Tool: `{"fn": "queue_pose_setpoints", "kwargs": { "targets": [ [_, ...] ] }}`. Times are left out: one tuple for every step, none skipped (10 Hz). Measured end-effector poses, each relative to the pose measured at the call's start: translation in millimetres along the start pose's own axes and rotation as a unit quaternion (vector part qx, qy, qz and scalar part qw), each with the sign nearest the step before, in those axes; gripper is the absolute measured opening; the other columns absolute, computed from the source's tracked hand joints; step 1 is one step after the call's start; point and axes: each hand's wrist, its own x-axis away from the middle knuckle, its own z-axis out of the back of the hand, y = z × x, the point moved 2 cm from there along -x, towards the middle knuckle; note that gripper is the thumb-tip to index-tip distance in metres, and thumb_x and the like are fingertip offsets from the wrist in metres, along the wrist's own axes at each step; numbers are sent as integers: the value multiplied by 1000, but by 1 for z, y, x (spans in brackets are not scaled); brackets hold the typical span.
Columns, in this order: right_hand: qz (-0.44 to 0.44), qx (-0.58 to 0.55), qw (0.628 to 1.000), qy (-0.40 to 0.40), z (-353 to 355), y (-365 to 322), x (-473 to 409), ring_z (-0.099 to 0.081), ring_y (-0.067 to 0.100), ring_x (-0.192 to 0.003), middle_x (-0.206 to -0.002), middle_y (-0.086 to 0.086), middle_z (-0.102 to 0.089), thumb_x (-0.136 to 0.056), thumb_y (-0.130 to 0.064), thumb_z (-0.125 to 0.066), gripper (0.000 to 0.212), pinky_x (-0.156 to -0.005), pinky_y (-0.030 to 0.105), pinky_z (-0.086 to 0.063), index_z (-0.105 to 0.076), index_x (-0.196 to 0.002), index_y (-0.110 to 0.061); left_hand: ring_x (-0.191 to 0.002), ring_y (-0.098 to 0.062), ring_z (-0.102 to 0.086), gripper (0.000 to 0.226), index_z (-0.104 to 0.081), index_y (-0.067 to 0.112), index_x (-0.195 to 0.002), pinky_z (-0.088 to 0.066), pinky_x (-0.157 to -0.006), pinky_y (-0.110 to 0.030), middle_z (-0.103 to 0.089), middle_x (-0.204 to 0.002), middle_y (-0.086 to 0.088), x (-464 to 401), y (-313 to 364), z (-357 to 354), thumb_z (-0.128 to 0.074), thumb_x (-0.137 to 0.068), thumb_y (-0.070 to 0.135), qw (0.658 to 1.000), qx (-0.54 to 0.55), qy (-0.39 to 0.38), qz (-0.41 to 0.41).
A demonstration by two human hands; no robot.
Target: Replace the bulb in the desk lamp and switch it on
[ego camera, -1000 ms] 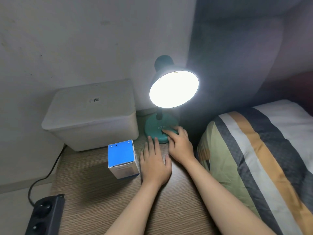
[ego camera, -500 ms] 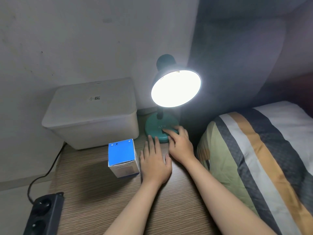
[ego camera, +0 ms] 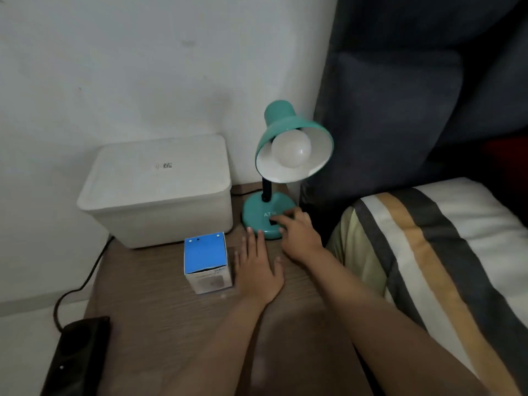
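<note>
From the head camera, my right hand (ego camera: 300, 238) lies on the front of the teal desk lamp (ego camera: 285, 172) base, fingers spread loosely, index fingertip at the dark switch, gripping nothing. My left hand (ego camera: 258, 270) is pressed flat on the wooden table (ego camera: 160, 324), fingers extended, palm down, empty. The fingertips of that hand almost reach the base rim. The white bulb (ego camera: 291, 147) sits in the shade above my right hand, dark, unlit. A blue-topped bulb box (ego camera: 207, 262) stands just left of my left hand. A white lidded bin (ego camera: 157, 190) is beyond that box.
</note>
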Motion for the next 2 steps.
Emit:
{"fn": "queue_pose_setpoints", "kwargs": {
  "targets": [
    [-6, 18, 999, -36, 5, -12, 3, -35, 28, -128, -140, 9, -39, -87, -8, -50, 53, -101, 38, -39, -45, -136, -30, -145, -25, 1, 74, -4, 16, -148, -3, -116, -42, 2, -158, -7, -8, -1, 8, -44, -90, 38, 998, 41, -45, 16],
    [-34, -89, 995, -5, 12, -21, 21, -39, 29, -132, -145, 11, -41, -87, 1, -47, 60, -105, 28, -32, -37, -142, -21, -144, -23, -11, 76, -8, 17, -148, -13, -118, -44, -12, -157, -8, 2, 4, 10, -51, -87, 31, 982, 175, -65, 27]
  ]
}}
